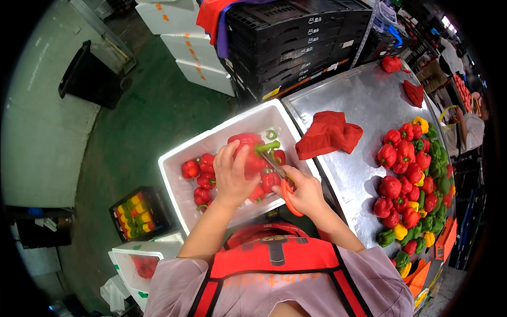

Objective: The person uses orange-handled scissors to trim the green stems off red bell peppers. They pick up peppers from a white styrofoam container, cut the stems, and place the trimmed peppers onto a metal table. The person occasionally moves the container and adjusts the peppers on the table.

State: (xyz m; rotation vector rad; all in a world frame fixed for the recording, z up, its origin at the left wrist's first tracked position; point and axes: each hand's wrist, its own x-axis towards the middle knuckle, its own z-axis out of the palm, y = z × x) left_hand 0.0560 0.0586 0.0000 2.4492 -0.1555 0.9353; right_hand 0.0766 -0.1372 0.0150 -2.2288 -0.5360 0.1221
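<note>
My left hand holds a large red bell pepper by its side, above a white foam box. The pepper's green stem points right. In my right hand is a pair of scissors with orange handles, the blades reaching the pepper beside the base of its stem. Several smaller red peppers and a green stem ring lie inside the box. A red cloth rests on the metal table to the right of the box.
Red, green and yellow peppers are heaped on the metal table. Black crates stand stacked beyond the box, beside white foam boxes. A black crate of peppers sits at the lower left. A person is at the far right.
</note>
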